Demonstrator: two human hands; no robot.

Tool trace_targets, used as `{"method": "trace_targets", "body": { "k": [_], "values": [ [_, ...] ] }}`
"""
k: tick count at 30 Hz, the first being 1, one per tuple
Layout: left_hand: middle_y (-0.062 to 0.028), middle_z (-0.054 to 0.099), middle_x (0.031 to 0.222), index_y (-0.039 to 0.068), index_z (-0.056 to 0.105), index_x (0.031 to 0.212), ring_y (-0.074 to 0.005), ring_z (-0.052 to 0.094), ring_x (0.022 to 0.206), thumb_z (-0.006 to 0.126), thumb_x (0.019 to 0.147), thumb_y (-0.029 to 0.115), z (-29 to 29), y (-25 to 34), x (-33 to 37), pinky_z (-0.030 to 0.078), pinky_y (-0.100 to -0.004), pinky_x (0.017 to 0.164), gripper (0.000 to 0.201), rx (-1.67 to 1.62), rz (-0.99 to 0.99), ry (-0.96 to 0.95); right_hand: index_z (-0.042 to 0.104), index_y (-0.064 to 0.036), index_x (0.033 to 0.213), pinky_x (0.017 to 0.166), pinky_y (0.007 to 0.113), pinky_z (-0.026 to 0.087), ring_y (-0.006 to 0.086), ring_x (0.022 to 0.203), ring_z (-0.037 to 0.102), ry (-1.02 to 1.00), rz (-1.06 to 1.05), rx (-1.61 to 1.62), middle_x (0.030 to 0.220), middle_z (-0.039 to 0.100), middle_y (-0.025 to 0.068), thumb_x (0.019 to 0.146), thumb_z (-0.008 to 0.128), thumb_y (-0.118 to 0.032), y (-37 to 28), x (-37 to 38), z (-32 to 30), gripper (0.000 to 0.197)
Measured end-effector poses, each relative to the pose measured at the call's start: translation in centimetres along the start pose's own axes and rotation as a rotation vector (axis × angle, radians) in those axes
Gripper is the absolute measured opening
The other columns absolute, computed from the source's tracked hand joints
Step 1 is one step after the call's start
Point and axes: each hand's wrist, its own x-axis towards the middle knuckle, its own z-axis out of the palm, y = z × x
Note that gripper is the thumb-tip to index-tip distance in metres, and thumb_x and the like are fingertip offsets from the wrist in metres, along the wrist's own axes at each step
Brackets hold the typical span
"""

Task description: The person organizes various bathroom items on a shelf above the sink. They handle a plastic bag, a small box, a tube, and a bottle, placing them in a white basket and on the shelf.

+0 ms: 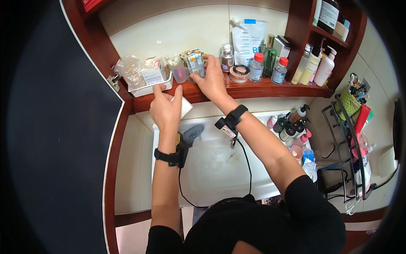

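Observation:
On the wooden shelf, my right hand [212, 81] is closed around a clear container of sachets [195, 63], thumb in front and fingers at its right side. My left hand [165, 109] is just below the shelf's front edge, pinching a folded white cloth or tissue [185, 108]; which of the two, I cannot tell. Above its fingertips stands a white tray [151, 88] with a small white box [154, 73] and a crumpled clear plastic bag [129, 70]. A translucent cup [178, 71] sits between the tray and the sachets.
To the right along the shelf [262, 89] stand red-capped bottles [256, 67], a pink round jar [239, 73] and a white pouch [249, 40]. Below is a white sink [211, 169] with a grey cloth [193, 133]. Several pump bottles [289, 130] crowd its right side, near a black rack [344, 148].

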Motion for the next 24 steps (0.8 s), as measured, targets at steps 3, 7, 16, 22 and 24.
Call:
{"method": "trace_targets", "body": {
  "k": [3, 7, 16, 22, 24],
  "values": [
    [-0.0109, 0.07, 0.071, 0.008, 0.061, 0.109, -0.0368, 0.07, 0.072, 0.076, 0.087, 0.044, -0.5, -1.0, -0.8, 0.052, -0.049, 0.069, 0.045, -0.002, 0.042, 0.027, 0.047, 0.001, 0.129, 0.096, 0.045, 0.05, 0.0414, 0.114, 0.058, -0.017, 0.061, 0.042, 0.119, 0.058, 0.0226, 0.073, 0.084, -0.004, 0.8, 0.3, 0.4, 0.067],
    [-0.0103, 0.068, 0.07, 0.007, 0.065, 0.104, -0.0349, 0.07, 0.07, 0.077, 0.087, 0.042, -1.6, -1.8, -1.7, 0.053, -0.0467, 0.068, 0.041, -0.019, 0.062, 0.055, 0.054, -0.0001, 0.12, 0.087, 0.042, 0.053, 0.035, 0.101, 0.064, 0.072, -0.026, -0.04, 0.105, 0.064, 0.0177, 0.075, 0.08, -0.001, 1.5, -0.2, -0.1, 0.052],
    [-0.014, 0.069, 0.077, 0.003, 0.07, 0.097, -0.0334, 0.067, 0.074, 0.063, 0.099, 0.047, -0.7, -1.8, -1.8, 0.051, -0.0406, 0.071, 0.044, -0.226, 0.078, -0.122, 0.066, 0.0021, 0.103, 0.073, 0.038, 0.054, 0.0272, 0.08, 0.065, 0.096, -0.106, -0.05, 0.097, 0.063, 0.0153, 0.081, 0.071, 0.003, 2.8, -0.5, -1.9, 0.023],
    [-0.0107, 0.067, 0.082, 0.001, 0.069, 0.098, -0.0206, 0.061, 0.079, 0.055, 0.104, 0.046, -0.5, -2.8, -2.1, 0.048, -0.0336, 0.077, 0.047, -0.405, 0.037, -0.263, 0.065, 0.001, 0.108, 0.069, 0.038, 0.054, 0.0296, 0.075, 0.065, -0.028, -0.05, 0.031, 0.099, 0.062, 0.017, 0.082, 0.069, 0.004, 0.3, -3.8, -7.0, 0.027],
    [-0.0102, 0.066, 0.078, 0.004, 0.07, 0.098, -0.0201, 0.06, 0.072, 0.068, 0.096, 0.04, -0.3, -2.4, -2.4, 0.049, -0.0331, 0.072, 0.037, -0.423, 0.005, -0.289, 0.064, -0.0001, 0.111, 0.068, 0.038, 0.054, 0.0279, 0.073, 0.064, 0.062, -0.08, -0.019, 0.099, 0.062, 0.016, 0.082, 0.069, 0.004, 1.1, -4.4, -8.6, 0.029]
  ]
}}
